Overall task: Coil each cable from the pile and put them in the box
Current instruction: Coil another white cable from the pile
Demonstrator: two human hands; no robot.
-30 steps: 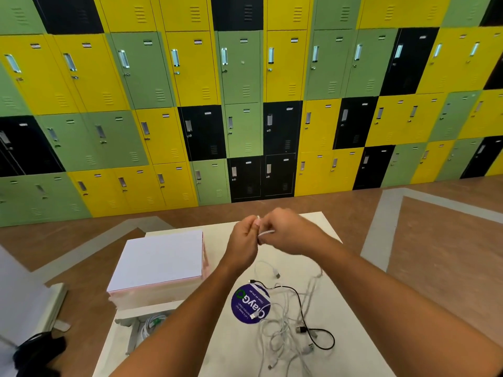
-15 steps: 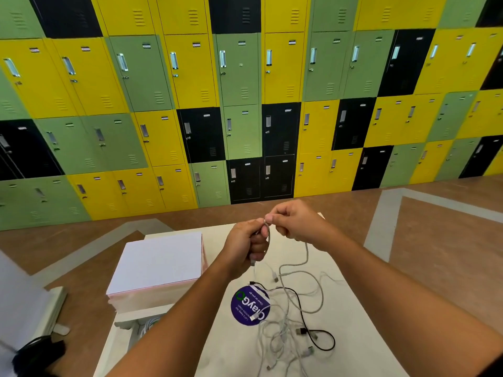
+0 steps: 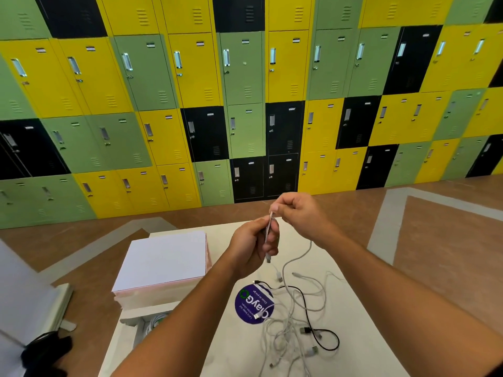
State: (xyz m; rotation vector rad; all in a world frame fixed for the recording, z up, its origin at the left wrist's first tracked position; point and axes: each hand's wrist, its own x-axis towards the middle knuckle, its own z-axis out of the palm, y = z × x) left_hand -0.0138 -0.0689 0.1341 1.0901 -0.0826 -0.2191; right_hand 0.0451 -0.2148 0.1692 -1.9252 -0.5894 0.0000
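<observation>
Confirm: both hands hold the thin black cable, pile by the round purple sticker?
Wrong colour: head view shows left hand and right hand holding a thin white cable; the thin black cable lies in the pile by the round purple sticker.

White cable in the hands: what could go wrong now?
The white cable pinched by the left hand and right hand trails down into the pile, so pulling may drag the tangle along. Its plug end hangs below the left hand and might slip loose during coiling.
</observation>
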